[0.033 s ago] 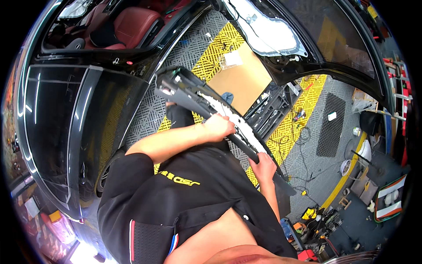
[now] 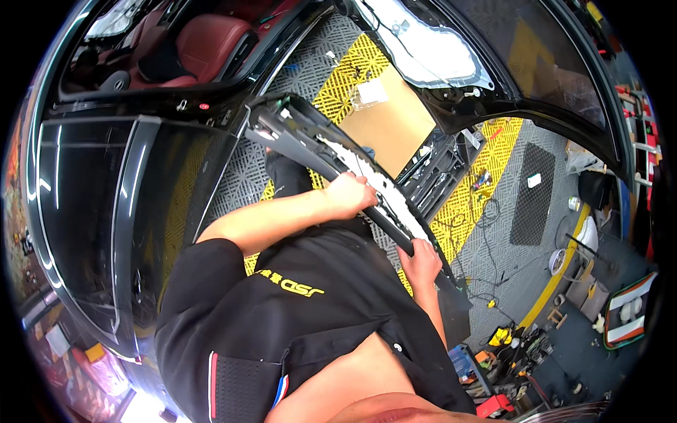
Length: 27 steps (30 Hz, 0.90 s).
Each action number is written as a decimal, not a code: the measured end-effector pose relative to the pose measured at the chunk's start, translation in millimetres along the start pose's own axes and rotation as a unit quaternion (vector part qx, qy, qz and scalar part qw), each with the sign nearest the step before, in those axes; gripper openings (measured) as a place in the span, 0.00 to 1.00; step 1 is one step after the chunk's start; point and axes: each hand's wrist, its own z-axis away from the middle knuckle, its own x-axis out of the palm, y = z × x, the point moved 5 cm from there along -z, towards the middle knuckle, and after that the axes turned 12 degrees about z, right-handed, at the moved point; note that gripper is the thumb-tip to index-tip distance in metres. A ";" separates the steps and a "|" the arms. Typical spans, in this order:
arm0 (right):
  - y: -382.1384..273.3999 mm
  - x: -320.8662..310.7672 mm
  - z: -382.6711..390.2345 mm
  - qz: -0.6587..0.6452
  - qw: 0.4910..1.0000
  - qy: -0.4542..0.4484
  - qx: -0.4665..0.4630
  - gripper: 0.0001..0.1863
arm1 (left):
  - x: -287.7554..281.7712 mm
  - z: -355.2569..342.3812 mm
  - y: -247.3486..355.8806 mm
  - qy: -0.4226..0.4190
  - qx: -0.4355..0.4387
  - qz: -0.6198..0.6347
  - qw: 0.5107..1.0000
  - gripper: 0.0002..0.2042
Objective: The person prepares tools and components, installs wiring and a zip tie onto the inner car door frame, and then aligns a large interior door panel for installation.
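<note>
I hold a long black car door trim panel [image 2: 300,144] slantwise in front of my body. White padding [image 2: 395,204] shows along its inner side. My left hand [image 2: 349,195] is closed around its near edge, about midway along. Toward its lower right end, my right hand [image 2: 421,262] grips the same edge, thumb on the near side. The panel's far end reaches up beside the black car's side [image 2: 226,116]. Its outer face is mostly turned out of sight.
At left stands the black car with a closed door [image 2: 84,211] and a red seat [image 2: 211,46] inside. An open door [image 2: 430,56] with a white liner is ahead. Cardboard [image 2: 388,123] and another black trim panel [image 2: 444,169] lie on the floor. Tools [image 2: 522,352] cluster at lower right.
The view has shifted slightly, and the panel's far end appears a little higher in it. Both hands keep their grip on the panel.
</note>
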 end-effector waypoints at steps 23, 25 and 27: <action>-248.2 87.0 -473.4 0.009 0.988 0.068 0.135 0.13 | -280.6 -65.6 -480.4 0.033 0.107 -0.025 0.993 0.02; -248.2 100.2 -485.7 0.011 0.987 0.079 0.141 0.13 | -280.2 -73.9 -497.5 0.041 0.117 -0.023 0.992 0.02; -246.3 111.4 -495.2 0.006 0.986 0.093 0.138 0.14 | -277.9 -79.3 -510.7 0.047 0.128 -0.026 0.990 0.02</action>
